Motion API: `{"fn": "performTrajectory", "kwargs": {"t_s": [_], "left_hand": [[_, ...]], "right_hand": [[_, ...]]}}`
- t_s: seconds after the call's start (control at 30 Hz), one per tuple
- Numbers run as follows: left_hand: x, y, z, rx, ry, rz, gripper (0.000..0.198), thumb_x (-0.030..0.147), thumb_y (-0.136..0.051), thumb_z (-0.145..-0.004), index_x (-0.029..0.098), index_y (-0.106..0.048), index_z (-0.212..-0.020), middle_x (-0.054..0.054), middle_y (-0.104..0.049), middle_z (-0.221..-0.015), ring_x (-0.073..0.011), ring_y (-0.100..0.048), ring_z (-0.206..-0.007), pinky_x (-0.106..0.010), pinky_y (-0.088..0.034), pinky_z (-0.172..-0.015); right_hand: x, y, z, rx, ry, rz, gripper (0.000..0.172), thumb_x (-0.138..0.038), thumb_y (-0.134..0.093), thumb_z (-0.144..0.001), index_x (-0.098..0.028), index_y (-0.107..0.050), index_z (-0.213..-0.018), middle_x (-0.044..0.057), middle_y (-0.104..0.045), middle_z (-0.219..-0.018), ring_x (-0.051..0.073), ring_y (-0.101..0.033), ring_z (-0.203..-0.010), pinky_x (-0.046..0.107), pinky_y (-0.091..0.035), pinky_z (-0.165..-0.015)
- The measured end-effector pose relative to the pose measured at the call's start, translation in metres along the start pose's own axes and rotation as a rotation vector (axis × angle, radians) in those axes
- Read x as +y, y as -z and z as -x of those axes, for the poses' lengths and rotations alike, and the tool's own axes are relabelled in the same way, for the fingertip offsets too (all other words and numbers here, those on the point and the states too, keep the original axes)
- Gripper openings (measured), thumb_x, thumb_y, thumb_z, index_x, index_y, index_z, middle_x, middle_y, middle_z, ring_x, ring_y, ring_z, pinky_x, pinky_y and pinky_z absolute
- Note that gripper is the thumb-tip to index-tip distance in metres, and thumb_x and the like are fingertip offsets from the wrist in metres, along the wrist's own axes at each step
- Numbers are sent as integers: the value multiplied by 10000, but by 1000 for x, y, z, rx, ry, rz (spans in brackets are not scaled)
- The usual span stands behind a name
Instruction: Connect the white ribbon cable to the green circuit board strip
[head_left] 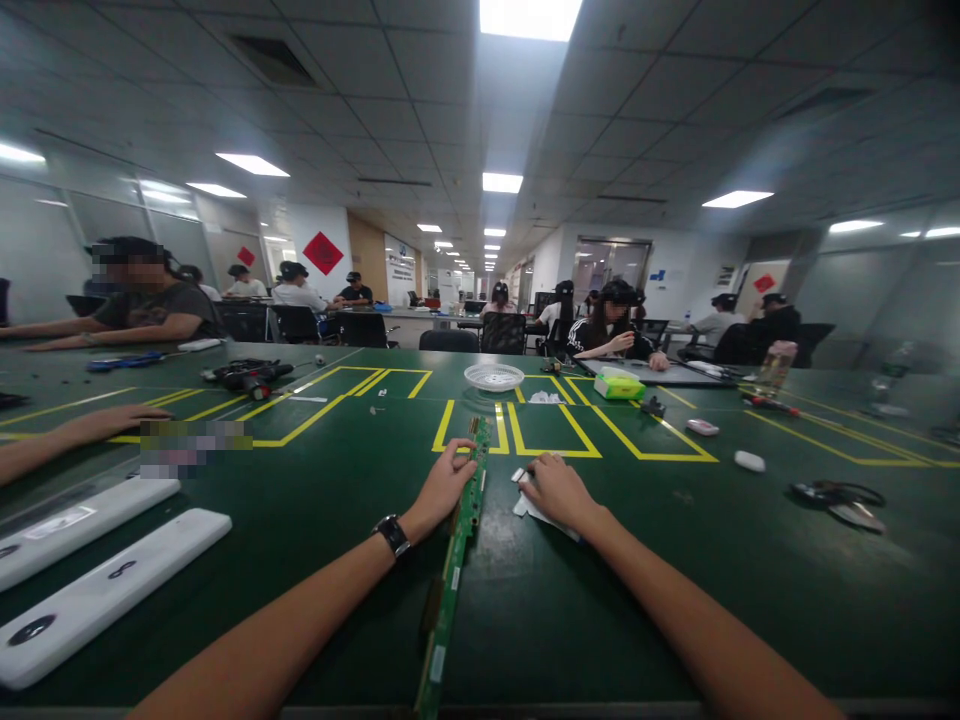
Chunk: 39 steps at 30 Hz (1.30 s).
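A long, narrow green circuit board point(454, 570) runs from the near table edge toward the middle of the table. My left hand point(444, 487), with a dark watch at the wrist, grips the board near its far end, fingers bent over its left edge. Just right of the board, my right hand point(561, 492) is closed with curled fingers over a crumpled white sheet point(520, 507). Most of that sheet is hidden under the palm, so its exact kind cannot be made out.
Beyond my hands stand a white basket point(493, 377) and a green tissue pack point(619, 385). Two long white cases point(112, 590) lie at left, near another person's hand point(124, 422). A black power tool point(251, 375) is farther back. Cables point(840, 497) lie at right.
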<state>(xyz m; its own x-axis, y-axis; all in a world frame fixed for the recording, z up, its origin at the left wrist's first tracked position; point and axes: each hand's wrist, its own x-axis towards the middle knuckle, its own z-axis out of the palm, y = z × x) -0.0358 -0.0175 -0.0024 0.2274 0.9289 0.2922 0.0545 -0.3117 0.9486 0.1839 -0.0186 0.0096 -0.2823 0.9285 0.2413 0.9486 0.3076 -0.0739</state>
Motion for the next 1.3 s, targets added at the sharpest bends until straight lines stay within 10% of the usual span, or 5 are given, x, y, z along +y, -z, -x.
{"fn": "performTrajectory", "kwargs": {"t_s": [0.33, 0.6, 1.3], "left_hand": [[5, -5, 6, 28, 151, 169, 458, 349, -564, -850, 201, -407, -1255, -34, -680, -762, -149, -635, -615, -225, -473, -546], [4, -6, 6, 74, 70, 106, 431, 298, -488, -871, 203, -405, -1283, 7, -640, -706, -109, -580, -551, -182, -424, -511], [3, -10, 7, 71, 23, 154, 461, 373, -491, -864, 213, -402, -1286, 38, -567, -689, -96, -528, -521, -186, -413, -507]], "right_hand": [[1, 1, -5, -13, -51, -462, 197, -281, -621, -750, -138, -628, -885, 46, -642, -839, 165, -570, -778, 250, -389, -687], [-18, -7, -3, -293, 50, -1122, 310, -453, -593, -795, -150, -570, -734, -45, -539, -565, 77, -472, -476, 200, -342, -496], [-30, -1, 5, -346, 112, -1146, 424, -542, -567, -821, -153, -545, -654, -40, -530, -539, 86, -475, -508, 211, -339, -535]]}}
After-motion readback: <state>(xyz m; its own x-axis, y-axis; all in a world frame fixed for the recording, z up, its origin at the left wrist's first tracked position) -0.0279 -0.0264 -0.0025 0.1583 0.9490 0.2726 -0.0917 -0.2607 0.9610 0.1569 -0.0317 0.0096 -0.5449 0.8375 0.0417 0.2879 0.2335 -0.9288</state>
